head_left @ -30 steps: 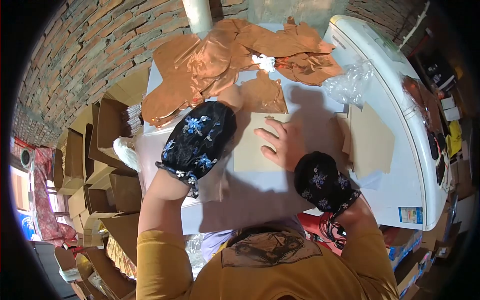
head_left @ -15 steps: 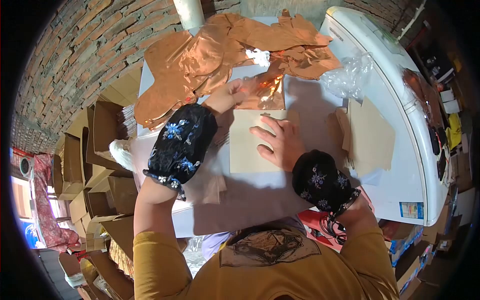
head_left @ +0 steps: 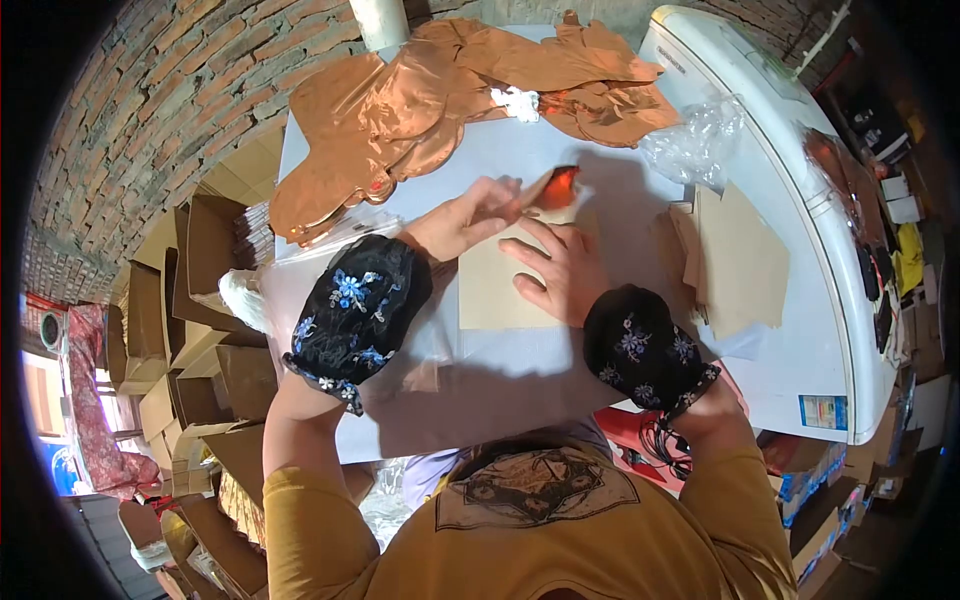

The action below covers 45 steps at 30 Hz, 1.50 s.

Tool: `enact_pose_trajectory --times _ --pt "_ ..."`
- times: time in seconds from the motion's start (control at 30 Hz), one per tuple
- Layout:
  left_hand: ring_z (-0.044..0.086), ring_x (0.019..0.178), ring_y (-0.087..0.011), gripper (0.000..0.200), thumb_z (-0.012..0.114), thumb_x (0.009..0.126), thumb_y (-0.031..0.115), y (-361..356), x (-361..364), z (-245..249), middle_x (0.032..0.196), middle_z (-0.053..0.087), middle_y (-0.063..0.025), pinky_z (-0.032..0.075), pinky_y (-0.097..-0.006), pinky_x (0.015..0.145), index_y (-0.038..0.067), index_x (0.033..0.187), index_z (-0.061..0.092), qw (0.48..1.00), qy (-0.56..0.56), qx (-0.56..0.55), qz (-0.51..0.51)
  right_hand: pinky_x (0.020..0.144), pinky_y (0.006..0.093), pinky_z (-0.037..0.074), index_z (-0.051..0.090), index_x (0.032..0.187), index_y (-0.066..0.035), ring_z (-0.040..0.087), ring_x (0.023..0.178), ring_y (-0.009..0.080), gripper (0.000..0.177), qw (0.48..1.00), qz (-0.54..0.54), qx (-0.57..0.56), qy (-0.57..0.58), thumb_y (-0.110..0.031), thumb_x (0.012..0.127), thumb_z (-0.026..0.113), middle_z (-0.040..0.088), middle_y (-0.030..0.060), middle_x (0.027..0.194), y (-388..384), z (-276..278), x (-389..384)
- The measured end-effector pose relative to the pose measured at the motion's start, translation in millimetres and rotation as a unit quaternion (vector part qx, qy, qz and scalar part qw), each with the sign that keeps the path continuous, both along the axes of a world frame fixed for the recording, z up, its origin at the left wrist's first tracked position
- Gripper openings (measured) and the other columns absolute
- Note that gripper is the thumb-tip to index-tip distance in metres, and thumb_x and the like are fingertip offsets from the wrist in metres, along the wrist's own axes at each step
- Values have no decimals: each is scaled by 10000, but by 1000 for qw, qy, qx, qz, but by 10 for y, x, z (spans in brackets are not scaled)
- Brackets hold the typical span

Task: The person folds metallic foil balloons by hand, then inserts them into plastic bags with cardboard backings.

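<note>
A beige card (head_left: 500,295) lies flat on the white tabletop in front of me. My right hand (head_left: 560,268) rests on it, fingers spread, pressing near its far side. My left hand (head_left: 478,215) is at the card's far left corner, thumb and fingers closed on a shiny copper-coloured foil sheet (head_left: 555,190). The foil stands raised and curled at the card's far edge, with a reddish glint inside the curl. My left fingers partly hide its near end. Large copper-coloured foil cutouts (head_left: 400,110) lie spread along the far side of the table.
Crumpled clear plastic (head_left: 695,140) sits at the back right, near a white appliance (head_left: 810,330) lying alongside. Stacked beige cards (head_left: 735,260) are to the right. Open cardboard boxes (head_left: 215,260) crowd the left side. Clear plastic bags (head_left: 330,235) lie by my left forearm.
The foil, flat beyond the card before, is now lifted and curled toward it. My left hand has come slightly nearer to me. My right hand stays on the card.
</note>
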State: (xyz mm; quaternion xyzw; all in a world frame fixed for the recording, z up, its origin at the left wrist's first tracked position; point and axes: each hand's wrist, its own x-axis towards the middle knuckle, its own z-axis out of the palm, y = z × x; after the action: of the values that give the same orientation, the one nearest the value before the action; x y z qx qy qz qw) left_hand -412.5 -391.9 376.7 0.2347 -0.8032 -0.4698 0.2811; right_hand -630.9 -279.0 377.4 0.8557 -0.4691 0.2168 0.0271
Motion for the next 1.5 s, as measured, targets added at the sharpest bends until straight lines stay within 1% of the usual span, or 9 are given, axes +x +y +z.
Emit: enact_pose_trajectory --times 0.4,0.5,0.6,0.9,1.1,1.2,1.33,1.4,1.5 --pt "569 910 -159 486 662 844 -21 -210 -275 104 1037 606 -58 472 -290 848 -5 1298 489 980 83 126 128 956 444 373 595 1265 -262 491 1135 245 423 1000 9 -22 -5 -342 851 611 503 22 1368 -4 39 6" --pt "578 873 -218 386 685 835 19 -315 -263 -40 947 592 -95 468 -334 835 -8 1203 572 933 -91 -266 227 964 446 368 591 1270 -261 487 1152 242 426 1000 7 -21 -3 -343 853 611 501 21 1373 2 40 4" --pt "579 874 -261 308 720 828 75 -410 -218 -39 932 575 -138 461 -358 831 -4 1105 612 973 -123 -86 174 971 451 363 589 1273 -261 485 1159 243 429 1000 8 -16 -3 -344 853 614 498 21 1377 3 33 8" --pt "562 851 -251 291 731 836 84 -351 -198 -12 934 543 -127 463 -356 807 -7 1075 592 976 -95 -30 194 957 467 374 590 1275 -262 492 1149 252 435 1000 17 -12 6 -348 850 619 483 19 1395 -12 24 -5" --pt "550 984 -205 263 622 902 18 -290 -184 6 1047 556 -91 440 -326 905 -4 1160 579 956 -99 -188 201 952 464 382 575 1295 -265 497 1130 260 461 1000 17 -12 4 -333 842 623 489 14 1391 -23 7 -14" --pt "599 1054 -241 398 592 886 22 -181 -172 -97 1143 612 -130 469 -336 900 32 1283 570 993 86 -13 79 960 455 388 552 1318 -272 495 1149 263 480 1000 16 -9 12 -324 845 618 492 22 1387 -25 -9 -15" --pt "485 1292 -235 198 501 920 -75 3 -46 -67 1365 539 -112 376 -318 1058 26 1070 582 998 -8 50 -32 1008 493 350 586 1276 -209 475 1202 315 456 992 18 98 -76 -341 840 617 518 90 1353 -98 -237 -55" --pt "423 1354 -318 279 592 855 -29 69 10 60 1390 512 -139 347 -377 1111 35 1122 545 974 -120 -190 -42 1037 492 328 590 1263 -164 463 1219 339 459 907 29 238 -347 -326 835 619 534 122 1331 -189 -630 -76" --pt "329 1406 -361 535 707 747 68 274 43 80 1451 443 -162 304 -436 1147 48 1228 475 950 -170 -259 -30 1074 471 301 571 1270 -117 447 1243 349 473 960 6 176 -218 -291 832 619 541 137 1322 -129 -553 -133"
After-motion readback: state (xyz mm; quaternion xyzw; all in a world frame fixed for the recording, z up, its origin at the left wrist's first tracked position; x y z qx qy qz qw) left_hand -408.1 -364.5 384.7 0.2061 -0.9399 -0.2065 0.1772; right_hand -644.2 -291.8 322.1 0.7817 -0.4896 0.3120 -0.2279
